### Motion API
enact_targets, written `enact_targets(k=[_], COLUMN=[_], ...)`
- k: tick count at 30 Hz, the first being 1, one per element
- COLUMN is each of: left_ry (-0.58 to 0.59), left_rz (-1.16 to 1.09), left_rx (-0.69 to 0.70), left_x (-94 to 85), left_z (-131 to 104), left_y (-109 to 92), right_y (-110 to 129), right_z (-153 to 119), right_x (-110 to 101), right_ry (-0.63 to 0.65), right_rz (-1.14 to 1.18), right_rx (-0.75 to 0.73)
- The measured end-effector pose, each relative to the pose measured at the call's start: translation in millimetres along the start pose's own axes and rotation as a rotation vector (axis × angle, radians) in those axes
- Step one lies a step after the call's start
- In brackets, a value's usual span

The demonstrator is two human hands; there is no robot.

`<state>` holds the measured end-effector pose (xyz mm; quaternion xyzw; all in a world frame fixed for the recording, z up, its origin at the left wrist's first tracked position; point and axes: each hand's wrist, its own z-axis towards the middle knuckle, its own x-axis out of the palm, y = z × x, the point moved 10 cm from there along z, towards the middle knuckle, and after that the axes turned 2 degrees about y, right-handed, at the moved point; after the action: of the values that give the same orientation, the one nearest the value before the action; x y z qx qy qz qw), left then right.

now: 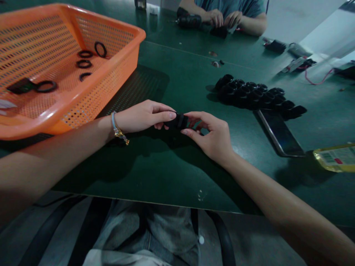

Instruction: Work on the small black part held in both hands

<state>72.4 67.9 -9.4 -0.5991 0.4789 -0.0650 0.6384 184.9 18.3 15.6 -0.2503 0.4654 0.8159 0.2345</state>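
Note:
Above the green table point(155, 173), both hands meet on a small black part point(181, 121), whose exact kind I cannot make out. My left hand point(151, 116) pinches its left end, thumb on top. Around its right end close the fingertips of my right hand point(210, 133); something dark and thin, perhaps a ring, shows below the right fingers. To the right, several black tube-like fittings point(249, 94) stand packed together in rows. Black rings point(84, 64) lie in the orange basket point(111, 87) on the left, along with a dark block point(21, 85).
A phone point(280, 133) lies beside the fittings, and a yellow-edged pack point(335, 158) is at the right edge. Across the table a co-worker's hands point(224, 18) handle a dark part near a power drill point(189, 21). Wired parts point(299, 64) lie at the far right.

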Motion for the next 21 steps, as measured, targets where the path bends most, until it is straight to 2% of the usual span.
enact_targets(k=[21], left_ry=[0.008], left_rz=[0.022], left_rx=[0.01], left_x=[0.1], left_z=[-0.1], left_y=[-2.8], right_y=[0.5], right_z=[0.1], right_x=[1.6], right_ry=[0.001], right_rz=[0.055], right_rx=[0.007])
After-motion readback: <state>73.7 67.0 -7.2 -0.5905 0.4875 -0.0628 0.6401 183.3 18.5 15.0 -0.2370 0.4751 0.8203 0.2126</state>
